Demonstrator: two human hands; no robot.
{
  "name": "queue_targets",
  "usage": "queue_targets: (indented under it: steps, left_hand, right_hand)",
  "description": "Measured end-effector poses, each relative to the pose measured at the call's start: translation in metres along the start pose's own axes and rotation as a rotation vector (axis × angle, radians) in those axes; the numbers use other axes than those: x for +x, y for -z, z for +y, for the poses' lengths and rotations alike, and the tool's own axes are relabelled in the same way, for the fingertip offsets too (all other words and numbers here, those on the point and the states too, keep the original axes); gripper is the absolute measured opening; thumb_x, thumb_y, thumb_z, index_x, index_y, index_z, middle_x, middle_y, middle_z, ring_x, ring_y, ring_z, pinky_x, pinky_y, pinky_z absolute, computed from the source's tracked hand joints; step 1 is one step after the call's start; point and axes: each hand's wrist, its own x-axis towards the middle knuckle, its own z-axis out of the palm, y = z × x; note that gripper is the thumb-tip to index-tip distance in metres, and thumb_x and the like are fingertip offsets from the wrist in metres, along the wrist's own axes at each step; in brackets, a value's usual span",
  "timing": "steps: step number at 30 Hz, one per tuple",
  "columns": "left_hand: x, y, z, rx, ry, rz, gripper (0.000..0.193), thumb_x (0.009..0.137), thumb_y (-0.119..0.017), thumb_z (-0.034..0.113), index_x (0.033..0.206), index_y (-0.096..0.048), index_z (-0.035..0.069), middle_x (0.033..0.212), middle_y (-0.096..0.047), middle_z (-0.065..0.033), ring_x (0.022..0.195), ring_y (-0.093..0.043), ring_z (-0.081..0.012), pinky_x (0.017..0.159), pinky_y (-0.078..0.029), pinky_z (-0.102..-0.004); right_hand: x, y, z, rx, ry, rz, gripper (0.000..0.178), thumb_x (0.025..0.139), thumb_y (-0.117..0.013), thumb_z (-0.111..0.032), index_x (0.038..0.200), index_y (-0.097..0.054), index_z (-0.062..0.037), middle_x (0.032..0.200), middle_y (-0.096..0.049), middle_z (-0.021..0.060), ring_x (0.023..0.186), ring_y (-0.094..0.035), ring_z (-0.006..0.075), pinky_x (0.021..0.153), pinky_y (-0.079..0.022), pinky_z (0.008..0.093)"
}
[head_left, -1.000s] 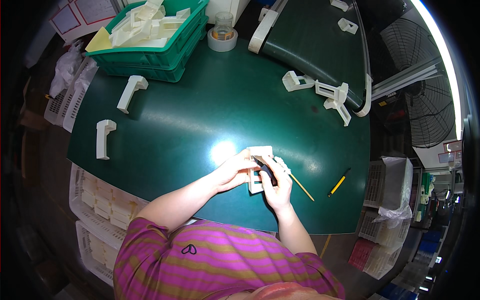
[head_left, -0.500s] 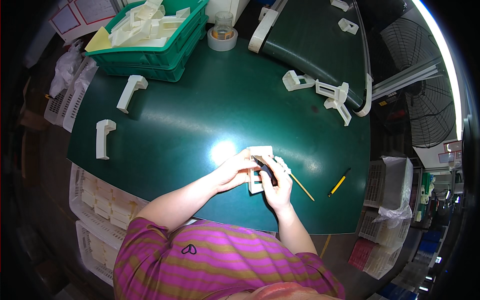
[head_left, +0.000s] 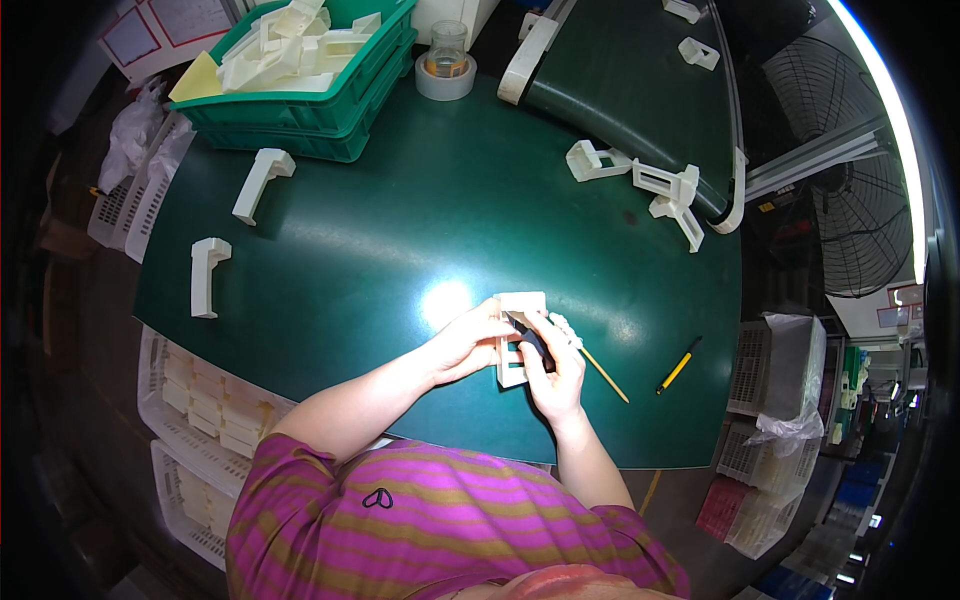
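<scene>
Toward the near edge of the green counter [head_left: 350, 270], right of its middle, the head view shows me both hands at one white frame [head_left: 521, 301]. Its long axis runs roughly from near edge to far edge, the broad solid end facing the far edge.

Left hand [head_left: 466, 345]: fingers bent and closed on the frame's left long side. Right hand [head_left: 558, 370]: fingers curled, nearly closed about a dark piece [head_left: 534, 345]; the exact contact is partly covered.

Governing relation: the dark piece lies within the frame's outline, between the two hands, just left of the right fingers, that hand being the nearer. Its visible length slants from far left to near right. How deep it sits I cannot tell.

Just beyond the right fingers I note a thin wooden stick [head_left: 606, 377], slanting toward the counter's near right corner; whether it touches them is unclear. A yellow cutter [head_left: 679, 368] lies apart, near the right edge. Two white brackets [head_left: 262, 186] [head_left: 206, 278] rest toward the left edge. White parts [head_left: 668, 184] lie by the conveyor [head_left: 625, 85] at the far right; a green crate [head_left: 345, 140] occupies the far left corner.
</scene>
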Motion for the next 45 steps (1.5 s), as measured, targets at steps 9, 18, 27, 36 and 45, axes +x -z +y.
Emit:
queue_targets:
  steps: [9, 18, 27, 36, 45]
  left_hand:
    - [0.002, 0.004, -0.003, 0.048, 0.006, 0.003, 0.045, 0.089, -0.055, 0.018, 0.129, -0.037, 0.007, 0.122, -0.048, -0.0098, 0.110, -0.051, -0.0202, 0.094, -0.045, -0.0439]
    - [-0.022, -0.046, 0.007, 0.173, 0.138, 0.070, 0.047, 0.087, -0.058, 0.022, 0.128, -0.041, 0.005, 0.124, -0.049, -0.0109, 0.110, -0.052, -0.0185, 0.088, -0.047, -0.0351]
    - [-0.063, -0.047, -0.007, 0.278, 0.196, 0.062, 0.047, 0.086, -0.058, 0.023, 0.126, -0.043, 0.003, 0.116, -0.054, -0.0095, 0.102, -0.057, -0.0181, 0.086, -0.046, -0.0311]
    - [-0.072, -0.031, -0.013, 0.175, 0.177, 0.066, 0.051, 0.089, -0.057, 0.028, 0.130, -0.039, 0.005, 0.125, -0.050, -0.0119, 0.112, -0.053, -0.0221, 0.091, -0.046, -0.0369]
    - [-0.069, -0.020, -0.015, -0.146, 0.149, 0.079, 0.053, 0.094, -0.045, 0.035, 0.136, -0.031, 0.005, 0.134, -0.042, -0.0175, 0.119, -0.047, -0.0304, 0.099, -0.040, -0.0441]
  right_hand:
    - [0.001, 0.006, -0.002, 0.014, -0.063, -0.025, 0.032, 0.078, -0.059, 0.003, 0.110, -0.061, -0.0012, 0.086, -0.064, 0.0133, 0.073, -0.061, 0.0216, 0.071, -0.047, 0.0296]
    - [-0.003, 0.037, -0.024, 0.297, -0.378, 0.082, 0.030, 0.083, -0.059, 0.001, 0.113, -0.058, 0.0021, 0.090, -0.056, 0.0010, 0.074, -0.048, 0.0036, 0.066, -0.038, 0.0165]
    - [-0.020, 0.029, -0.030, 0.653, -0.701, -0.147, 0.014, 0.089, -0.056, -0.010, 0.078, -0.057, -0.0019, 0.061, -0.049, -0.0036, 0.049, -0.038, 0.0015, 0.045, -0.027, 0.0170]
    - [-0.015, 0.027, -0.036, 0.698, -0.743, -0.148, 0.015, 0.089, -0.054, -0.010, 0.097, -0.061, 0.0006, 0.061, -0.050, -0.0034, 0.050, -0.039, 0.0016, 0.047, -0.029, 0.0174]
    - [-0.023, 0.036, -0.042, 0.133, -0.422, -0.166, 0.037, 0.085, -0.056, -0.005, 0.122, -0.053, -0.0027, 0.097, -0.056, 0.0102, 0.089, -0.058, 0.0176, 0.077, -0.046, 0.0282]
